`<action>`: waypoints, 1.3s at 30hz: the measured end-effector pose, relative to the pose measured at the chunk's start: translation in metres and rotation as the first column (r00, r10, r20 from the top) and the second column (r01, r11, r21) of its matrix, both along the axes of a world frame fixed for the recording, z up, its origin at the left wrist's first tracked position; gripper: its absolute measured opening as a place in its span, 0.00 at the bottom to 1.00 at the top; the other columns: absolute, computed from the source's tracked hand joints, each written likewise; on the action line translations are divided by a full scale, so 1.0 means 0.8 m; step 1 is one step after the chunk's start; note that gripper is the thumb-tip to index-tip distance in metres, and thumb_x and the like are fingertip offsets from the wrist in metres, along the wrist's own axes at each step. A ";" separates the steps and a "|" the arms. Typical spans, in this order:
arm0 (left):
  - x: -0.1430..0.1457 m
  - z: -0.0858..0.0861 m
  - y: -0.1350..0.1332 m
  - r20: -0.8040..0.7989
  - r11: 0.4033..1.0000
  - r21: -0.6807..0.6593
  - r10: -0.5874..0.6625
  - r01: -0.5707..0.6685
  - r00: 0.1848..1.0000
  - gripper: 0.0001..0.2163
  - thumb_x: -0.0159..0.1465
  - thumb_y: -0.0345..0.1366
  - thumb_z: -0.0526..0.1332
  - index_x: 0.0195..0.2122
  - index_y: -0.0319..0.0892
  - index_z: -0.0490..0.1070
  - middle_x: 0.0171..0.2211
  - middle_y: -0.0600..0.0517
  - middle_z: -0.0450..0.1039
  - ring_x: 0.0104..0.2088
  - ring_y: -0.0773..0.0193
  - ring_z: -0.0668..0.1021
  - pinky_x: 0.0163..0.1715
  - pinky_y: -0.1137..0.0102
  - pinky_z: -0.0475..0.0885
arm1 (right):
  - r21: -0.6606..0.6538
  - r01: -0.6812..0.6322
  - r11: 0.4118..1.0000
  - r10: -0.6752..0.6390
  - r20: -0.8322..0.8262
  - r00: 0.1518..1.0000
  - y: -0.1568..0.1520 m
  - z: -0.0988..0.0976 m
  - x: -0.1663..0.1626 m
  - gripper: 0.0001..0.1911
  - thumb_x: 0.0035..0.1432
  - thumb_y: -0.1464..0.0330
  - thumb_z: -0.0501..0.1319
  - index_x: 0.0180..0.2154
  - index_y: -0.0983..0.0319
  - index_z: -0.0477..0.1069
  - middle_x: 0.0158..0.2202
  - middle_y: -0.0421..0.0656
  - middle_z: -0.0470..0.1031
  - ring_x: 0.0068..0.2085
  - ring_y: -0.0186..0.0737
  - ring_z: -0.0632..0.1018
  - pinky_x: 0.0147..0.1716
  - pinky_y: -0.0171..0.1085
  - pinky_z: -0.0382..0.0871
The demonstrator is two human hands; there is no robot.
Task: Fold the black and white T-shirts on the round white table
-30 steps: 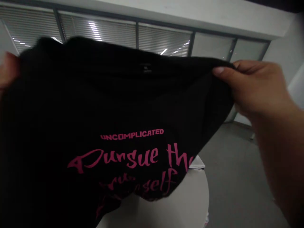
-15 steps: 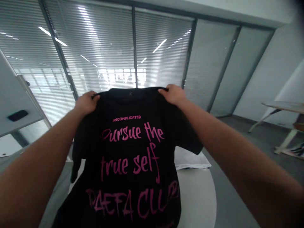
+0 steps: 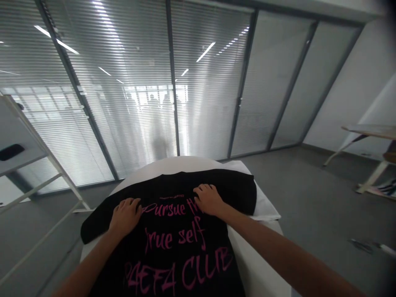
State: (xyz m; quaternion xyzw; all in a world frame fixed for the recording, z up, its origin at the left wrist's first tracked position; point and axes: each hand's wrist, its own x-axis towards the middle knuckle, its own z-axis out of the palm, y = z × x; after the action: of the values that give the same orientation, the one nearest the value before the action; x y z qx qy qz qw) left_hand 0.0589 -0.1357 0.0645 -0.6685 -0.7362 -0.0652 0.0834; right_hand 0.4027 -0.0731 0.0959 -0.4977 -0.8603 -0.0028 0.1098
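A black T-shirt [image 3: 173, 225] with pink lettering lies spread, front up, over a white round-ended table [image 3: 170, 164]. Its sleeves reach out to both sides, and its lower part runs out of the bottom of the view. My left hand [image 3: 125, 215] rests on the chest area left of the lettering, fingers lying on the fabric. On the other side, my right hand [image 3: 208, 200] lies on the shirt near the upper right end of the print, with its fingers apart. Under the right sleeve, a folded white cloth [image 3: 266, 206] sticks out.
A whiteboard on a white frame stand [image 3: 63, 175] is at left, with a dark oblong object [image 3: 11, 152] on the board. Glass partitions with blinds [image 3: 204, 103] stand behind the table. At right is another table [image 3: 368, 131]; small blurred items [image 3: 361, 246] lie lower right.
The T-shirt was held up by its shoulders in both hands; now it lies on the table. Both hands have come down, let go of the shoulders and rest on the chest area.
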 end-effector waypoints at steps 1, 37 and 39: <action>0.006 -0.005 -0.005 0.031 0.999 -0.002 -0.040 0.040 0.999 0.21 0.68 0.45 0.47 0.58 0.47 0.68 0.56 0.44 0.68 0.57 0.52 0.69 0.55 0.56 0.63 | -0.055 -0.029 0.998 0.028 -0.026 0.999 -0.008 -0.007 -0.007 0.21 0.66 0.58 0.48 0.54 0.58 0.68 0.54 0.51 0.70 0.56 0.52 0.67 0.57 0.52 0.53; 0.056 -0.062 0.006 0.085 0.996 -0.057 -0.066 0.071 0.994 0.25 0.69 0.44 0.46 0.67 0.51 0.57 0.67 0.48 0.55 0.67 0.49 0.56 0.63 0.46 0.50 | -0.530 -0.100 0.842 -0.196 -0.474 0.859 -0.148 -0.031 0.081 0.15 0.64 0.56 0.53 0.34 0.60 0.69 0.36 0.43 0.73 0.39 0.43 0.74 0.40 0.41 0.66; 0.055 -0.062 0.004 0.084 0.996 -0.056 -0.065 0.070 0.994 0.25 0.69 0.44 0.45 0.67 0.50 0.57 0.67 0.47 0.55 0.67 0.49 0.56 0.63 0.47 0.51 | -0.609 -0.294 0.737 -0.292 -0.679 0.674 -0.159 -0.022 0.076 0.16 0.64 0.53 0.53 0.43 0.57 0.68 0.42 0.43 0.72 0.44 0.44 0.74 0.42 0.41 0.68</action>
State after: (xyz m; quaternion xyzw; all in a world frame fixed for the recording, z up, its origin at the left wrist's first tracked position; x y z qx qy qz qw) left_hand 0.1031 -0.1324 0.0149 -0.6917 -0.7177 -0.0737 0.0309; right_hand 0.4633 -0.2000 0.0784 -0.4585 -0.6795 0.5108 0.2592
